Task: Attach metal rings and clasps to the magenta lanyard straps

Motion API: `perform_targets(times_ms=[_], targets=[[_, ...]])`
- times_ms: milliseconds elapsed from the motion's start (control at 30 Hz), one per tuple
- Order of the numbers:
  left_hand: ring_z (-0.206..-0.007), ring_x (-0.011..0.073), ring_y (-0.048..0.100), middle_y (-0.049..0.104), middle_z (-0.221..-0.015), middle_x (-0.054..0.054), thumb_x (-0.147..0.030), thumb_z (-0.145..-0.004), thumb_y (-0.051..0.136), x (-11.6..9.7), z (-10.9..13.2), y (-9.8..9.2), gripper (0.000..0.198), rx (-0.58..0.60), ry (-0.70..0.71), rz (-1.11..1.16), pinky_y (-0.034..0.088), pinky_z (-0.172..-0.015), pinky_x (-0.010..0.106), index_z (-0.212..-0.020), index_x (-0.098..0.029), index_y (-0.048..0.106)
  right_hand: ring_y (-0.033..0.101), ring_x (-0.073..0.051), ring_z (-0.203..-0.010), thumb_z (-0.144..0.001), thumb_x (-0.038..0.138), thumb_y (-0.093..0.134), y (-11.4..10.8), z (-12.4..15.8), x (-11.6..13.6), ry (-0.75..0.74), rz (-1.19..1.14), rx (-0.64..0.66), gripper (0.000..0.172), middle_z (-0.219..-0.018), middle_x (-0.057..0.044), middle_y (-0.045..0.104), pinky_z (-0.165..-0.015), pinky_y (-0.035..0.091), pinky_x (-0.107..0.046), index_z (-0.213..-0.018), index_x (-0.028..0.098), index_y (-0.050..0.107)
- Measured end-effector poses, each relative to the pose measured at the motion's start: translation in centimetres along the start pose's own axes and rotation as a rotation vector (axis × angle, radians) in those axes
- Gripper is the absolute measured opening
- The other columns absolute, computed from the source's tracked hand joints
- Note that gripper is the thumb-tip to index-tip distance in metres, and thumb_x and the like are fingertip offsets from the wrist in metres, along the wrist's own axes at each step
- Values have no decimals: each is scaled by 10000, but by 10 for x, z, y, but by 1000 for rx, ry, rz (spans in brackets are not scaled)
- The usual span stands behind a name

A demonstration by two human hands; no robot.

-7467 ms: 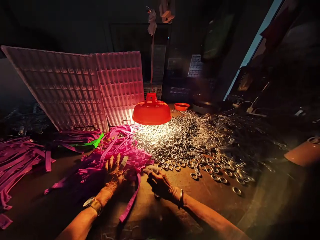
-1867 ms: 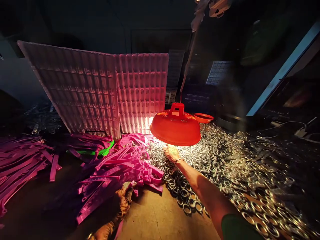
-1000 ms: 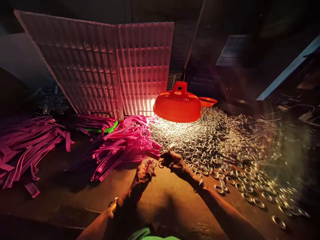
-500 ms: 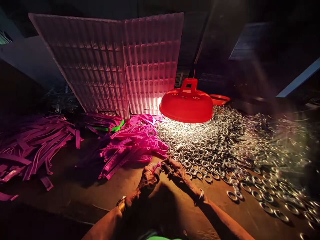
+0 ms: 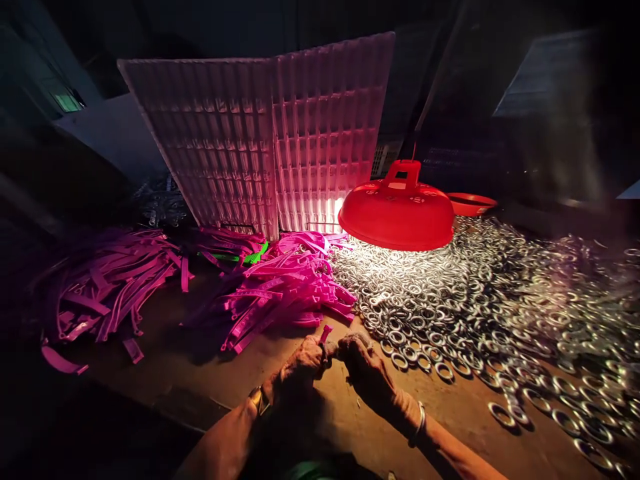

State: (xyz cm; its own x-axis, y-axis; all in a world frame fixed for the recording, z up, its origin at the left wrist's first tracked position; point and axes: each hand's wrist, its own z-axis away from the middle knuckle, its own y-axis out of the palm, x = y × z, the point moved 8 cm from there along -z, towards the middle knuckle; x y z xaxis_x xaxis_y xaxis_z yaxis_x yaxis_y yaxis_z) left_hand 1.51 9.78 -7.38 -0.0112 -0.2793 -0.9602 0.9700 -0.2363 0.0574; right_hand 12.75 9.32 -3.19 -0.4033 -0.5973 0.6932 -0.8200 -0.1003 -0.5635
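Over the table's near part, my left hand (image 5: 303,360) is closed around a pink strap (image 5: 326,333), whose short end sticks up past the fingers. My right hand (image 5: 366,372) is closed too, its fingertips close against those of the left. Whatever lies between the right fingers is hidden. Just beyond the hands lies a heap of pink straps (image 5: 285,288). To the right spreads a large mass of metal rings (image 5: 444,371), the nearest ones beside my right hand.
A red lamp (image 5: 397,213) hangs low over the rings, with a red bowl (image 5: 473,203) behind it. Ribbed panels (image 5: 220,147) stand upright at the back. Another pile of pink straps (image 5: 120,280) is at left, and a green object (image 5: 256,255) lies among the straps.
My view has swung left, so the scene sits further right. The strap end now pokes up from my left hand, and my right hand has turned with its fingers curled.
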Motion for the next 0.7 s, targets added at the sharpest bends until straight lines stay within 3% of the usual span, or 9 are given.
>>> perform_targets(times_ms=[67,133,233,333,467,600,700], targets=[[-482,70,352,429,-561,-20,-447,-749,592,1,11,4,305,22,-28,97,277,-439,207,-680,-150,570,524,-216,-751,-742,130,457,-4,-4,5,15,-95,-21,163,-795,-81,580,-703,455,-359,-814,226,567],[-519,67,383,467,-631,-11,-472,-773,569,3,18,7,324,22,-45,278,295,-465,198,-787,-150,592,529,-193,-752,-829,252,472,-14,-10,-3,171,-266,-85,78,-801,-63,570,-713,463,-339,-812,220,541],[-559,58,392,513,-768,6,-508,-786,553,9,20,2,393,-21,-17,525,323,-504,190,-981,-169,586,559,-161,-762,-819,466,541,-18,-15,-24,488,-706,-106,263,-907,-40,558,-695,484,-309,-898,222,481],[-538,64,374,497,-717,6,-558,-733,583,13,14,-5,473,-52,57,582,312,-481,199,-963,-144,587,562,-130,-650,-759,525,616,-16,-15,-30,625,-1010,-69,393,-858,-11,551,-600,482,-276,-944,229,437],[-501,62,356,425,-600,-28,-519,-661,653,7,4,0,427,-78,34,525,237,-419,192,-815,-129,576,465,-79,-538,-749,500,644,-10,-9,-33,590,-928,-72,387,-723,23,512,-454,384,-186,-923,206,461],[-411,38,177,241,-483,-89,-474,-591,693,-17,6,12,390,-150,-26,412,111,-382,216,-605,-180,437,368,-57,-474,-827,487,539,2,-3,-32,585,-779,-66,296,-699,42,458,-387,291,-164,-871,212,437],[-443,52,210,245,-504,-79,-455,-606,683,-36,18,17,384,-178,-6,374,173,-408,223,-608,-194,401,336,-57,-491,-874,433,483,3,-4,-28,534,-641,-85,238,-710,40,442,-416,288,-169,-825,209,416]])
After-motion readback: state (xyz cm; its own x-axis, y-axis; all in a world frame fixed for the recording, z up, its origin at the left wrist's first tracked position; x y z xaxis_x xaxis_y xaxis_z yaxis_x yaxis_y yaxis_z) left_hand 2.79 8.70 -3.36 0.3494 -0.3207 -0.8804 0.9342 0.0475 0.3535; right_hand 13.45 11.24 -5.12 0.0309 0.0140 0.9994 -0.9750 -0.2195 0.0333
